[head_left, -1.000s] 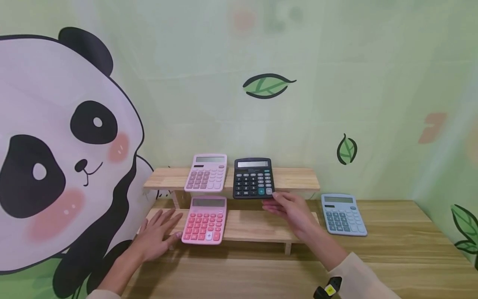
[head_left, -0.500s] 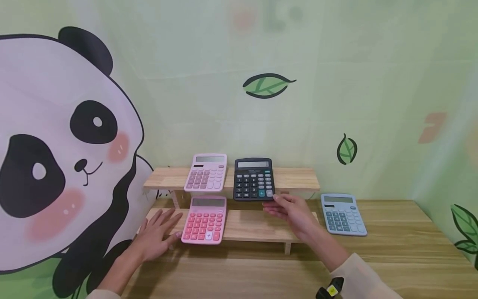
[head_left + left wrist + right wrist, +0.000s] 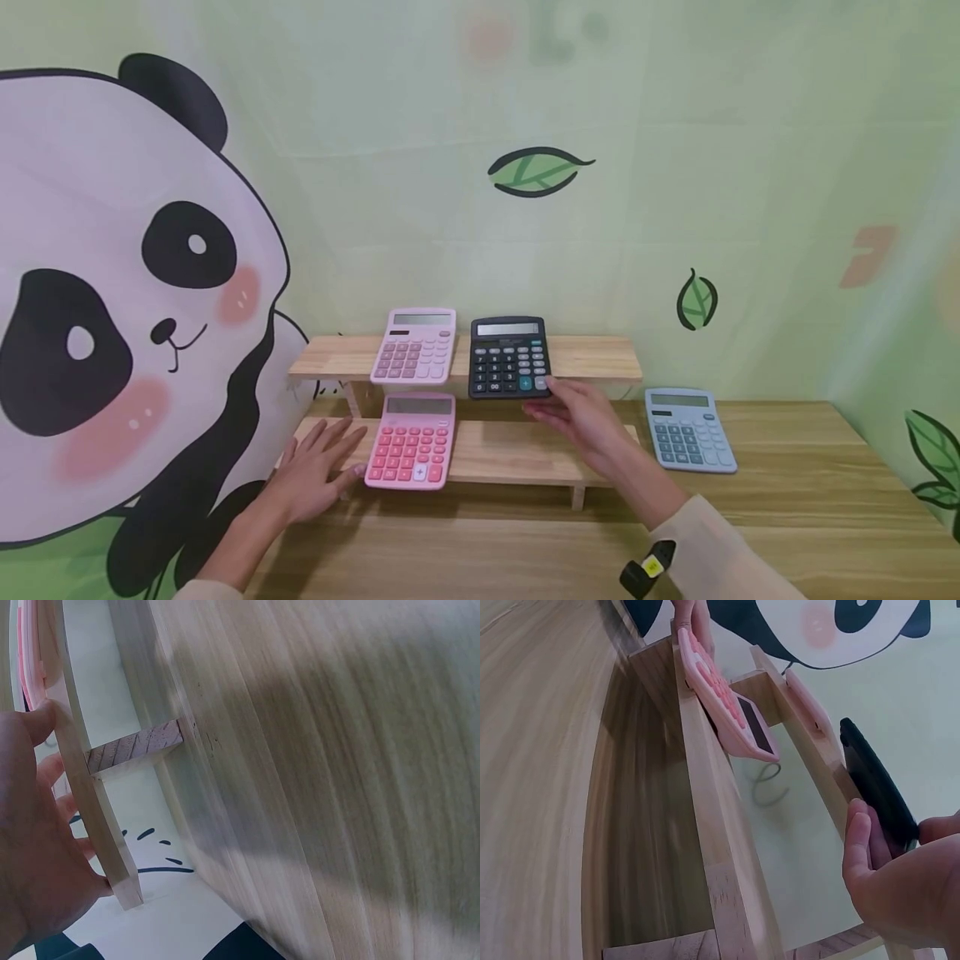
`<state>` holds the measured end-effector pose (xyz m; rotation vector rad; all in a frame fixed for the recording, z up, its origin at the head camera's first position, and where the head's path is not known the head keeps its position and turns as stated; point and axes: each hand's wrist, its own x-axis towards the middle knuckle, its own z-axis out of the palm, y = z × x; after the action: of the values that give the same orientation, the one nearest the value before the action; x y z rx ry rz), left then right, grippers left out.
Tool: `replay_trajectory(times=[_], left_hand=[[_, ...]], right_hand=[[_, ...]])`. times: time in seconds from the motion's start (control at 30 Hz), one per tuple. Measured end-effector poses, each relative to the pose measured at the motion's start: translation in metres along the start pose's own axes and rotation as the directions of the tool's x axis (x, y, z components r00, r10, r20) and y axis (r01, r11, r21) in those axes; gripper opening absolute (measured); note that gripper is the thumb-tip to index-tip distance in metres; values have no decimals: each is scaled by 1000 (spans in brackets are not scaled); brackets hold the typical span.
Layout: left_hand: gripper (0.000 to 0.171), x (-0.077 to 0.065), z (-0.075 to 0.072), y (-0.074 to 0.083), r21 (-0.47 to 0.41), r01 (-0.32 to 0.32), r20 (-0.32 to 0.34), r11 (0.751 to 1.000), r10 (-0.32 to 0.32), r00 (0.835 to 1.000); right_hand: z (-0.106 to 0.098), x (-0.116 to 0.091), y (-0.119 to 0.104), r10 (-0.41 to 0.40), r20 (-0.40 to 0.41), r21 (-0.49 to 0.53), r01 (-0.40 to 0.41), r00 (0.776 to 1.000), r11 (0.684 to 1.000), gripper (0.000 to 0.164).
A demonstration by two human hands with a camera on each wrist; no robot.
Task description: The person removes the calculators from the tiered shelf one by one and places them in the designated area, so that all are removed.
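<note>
A black calculator point(image 3: 510, 358) pinched at the front edge of the upper shelf point(image 3: 592, 358)

The right hand point(image 3: 588, 423) holds the black calculator by its lower right corner. Its grip is pinching, with the thumb at the face side and the fingers underneath. The calculator is a little right of the shelf's middle, with its lower end past the front edge; whether its back touches the wood is hard to tell. A pale pink calculator point(image 3: 412, 347) lies beside it, nearer the left end of the same shelf.

The left hand point(image 3: 311, 475) has a spread grip and rests at the left end of the lower shelf point(image 3: 517, 450), with the thumb just beside a bright pink calculator point(image 3: 411, 442). That one reaches the front edge. On the surface point(image 3: 795, 500), beyond the shelves' right ends, lies a blue calculator point(image 3: 692, 431).
</note>
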<state>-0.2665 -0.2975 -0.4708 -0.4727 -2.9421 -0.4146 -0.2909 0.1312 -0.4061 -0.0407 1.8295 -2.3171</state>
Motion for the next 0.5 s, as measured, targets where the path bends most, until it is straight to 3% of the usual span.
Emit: replay_trajectory(times=[0.5], left_hand=[[69, 1, 2, -1, 7, 7, -3, 1000, -7, 1000]], right_hand=[[3, 5, -3, 2, -39, 8, -1, 999, 1000, 38]])
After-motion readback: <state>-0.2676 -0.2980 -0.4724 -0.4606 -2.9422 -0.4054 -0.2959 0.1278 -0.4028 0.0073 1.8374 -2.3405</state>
